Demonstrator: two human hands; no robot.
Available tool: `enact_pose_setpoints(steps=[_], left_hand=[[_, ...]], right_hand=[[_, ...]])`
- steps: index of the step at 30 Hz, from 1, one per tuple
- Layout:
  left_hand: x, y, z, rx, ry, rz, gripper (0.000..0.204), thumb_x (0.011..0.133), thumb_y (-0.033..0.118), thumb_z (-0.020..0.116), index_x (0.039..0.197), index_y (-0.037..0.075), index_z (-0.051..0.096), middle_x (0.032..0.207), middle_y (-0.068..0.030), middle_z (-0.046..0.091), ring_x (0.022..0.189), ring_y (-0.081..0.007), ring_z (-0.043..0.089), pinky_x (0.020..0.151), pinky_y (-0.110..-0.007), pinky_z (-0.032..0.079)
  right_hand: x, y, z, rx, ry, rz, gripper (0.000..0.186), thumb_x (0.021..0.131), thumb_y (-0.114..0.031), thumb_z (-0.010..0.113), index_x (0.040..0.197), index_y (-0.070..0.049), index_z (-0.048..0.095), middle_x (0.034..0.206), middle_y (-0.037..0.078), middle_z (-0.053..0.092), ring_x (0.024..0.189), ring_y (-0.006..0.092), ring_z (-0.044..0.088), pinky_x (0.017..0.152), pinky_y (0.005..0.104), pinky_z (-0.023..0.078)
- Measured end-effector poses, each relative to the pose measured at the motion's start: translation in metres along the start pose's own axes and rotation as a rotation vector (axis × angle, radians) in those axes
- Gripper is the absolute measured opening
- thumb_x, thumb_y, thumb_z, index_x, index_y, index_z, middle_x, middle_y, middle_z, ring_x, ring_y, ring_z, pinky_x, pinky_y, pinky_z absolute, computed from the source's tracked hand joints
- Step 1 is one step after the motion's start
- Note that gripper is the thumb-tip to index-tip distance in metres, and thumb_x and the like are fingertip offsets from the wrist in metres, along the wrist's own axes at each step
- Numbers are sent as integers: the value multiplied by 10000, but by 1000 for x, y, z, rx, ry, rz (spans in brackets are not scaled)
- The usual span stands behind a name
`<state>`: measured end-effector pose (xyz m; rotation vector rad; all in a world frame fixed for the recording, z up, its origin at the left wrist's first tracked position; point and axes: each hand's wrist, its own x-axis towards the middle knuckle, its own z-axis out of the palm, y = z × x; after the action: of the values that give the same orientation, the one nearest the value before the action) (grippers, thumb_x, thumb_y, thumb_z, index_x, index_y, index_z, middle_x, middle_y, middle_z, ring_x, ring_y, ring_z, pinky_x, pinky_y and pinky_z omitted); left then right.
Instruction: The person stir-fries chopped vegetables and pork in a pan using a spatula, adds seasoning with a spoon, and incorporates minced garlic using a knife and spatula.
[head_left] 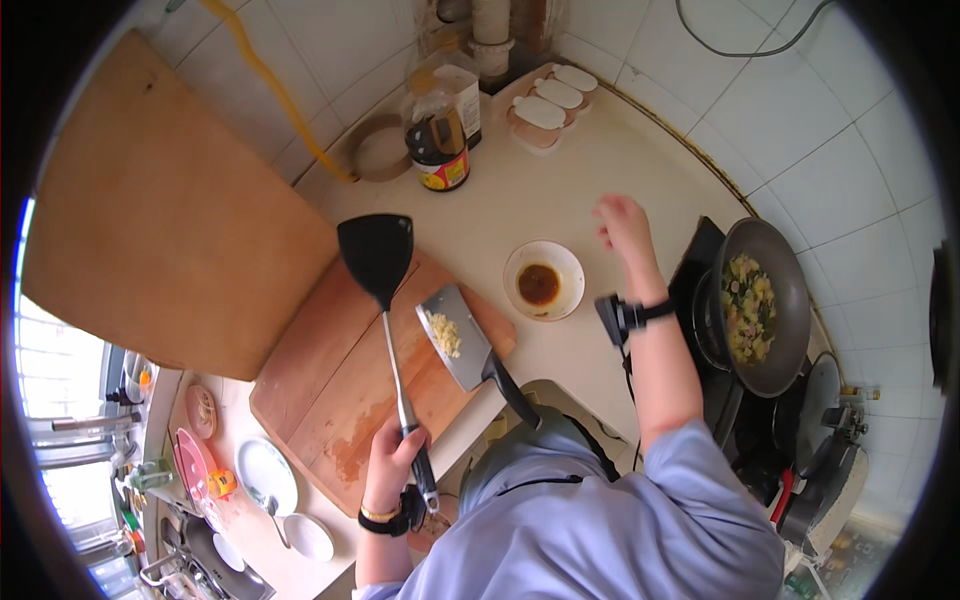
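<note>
While the left hand point(393, 462) is clamped around the black grip of a spatula point(378, 258), the two hands are kept well apart. The spatula is pointed away from the body, its black head held above the cutting board point(325, 405). On the near right part of that board a cleaver point(473, 352) is laid flat, its black handle extended past the board's edge toward the body. A small heap of chopped pale pieces point(444, 335) is carried on the blade. To the left, a white plate point(266, 465) and a small white bowl point(308, 537) are set side by side, with a pink basin point(190, 462) placed beyond them.

Just beyond the cleaver, a round bowl point(571, 285) is stood upright on the desk point(480, 225), its bottom covered by brown liquid. Past it, to the right, the right hand point(622, 225) is raised; its fingers are bent and blurred, and whether they are closed on anything cannot be told. Farther right, a dark wok point(788, 295) is filled in part with chopped green and yellow food point(748, 310).

At the back, a dark bottle point(438, 150) is placed near the wall, and a pink container point(533, 135) is topped by three white lids point(541, 113).
</note>
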<state>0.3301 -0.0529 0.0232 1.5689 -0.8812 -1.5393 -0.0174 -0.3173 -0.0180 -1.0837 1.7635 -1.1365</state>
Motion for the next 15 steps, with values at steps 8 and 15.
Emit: enact_pose_setpoints(steps=[8, 15], left_hand=[[-19, 2, -8, -27, 77, -25, 127, 816, 138, 586, 826, 14, 561, 699, -11, 568, 650, -81, 502, 586, -225, 385], [-16, 5, -1, -160, 63, -53, 155, 808, 131, 595, 877, 0, 550, 738, -42, 584, 686, -101, 519, 624, -233, 402]], right_hand=[[145, -35, 47, -655, -70, -413, 598, 718, -357, 700, 1156, 20, 547, 1059, 189, 617, 962, 319, 603, 823, 380, 485], [198, -37, 66, -745, -235, -368, 751, 593, -416, 782, 1128, 55, 547, 1088, 217, 602, 1028, 328, 584, 867, 364, 469]])
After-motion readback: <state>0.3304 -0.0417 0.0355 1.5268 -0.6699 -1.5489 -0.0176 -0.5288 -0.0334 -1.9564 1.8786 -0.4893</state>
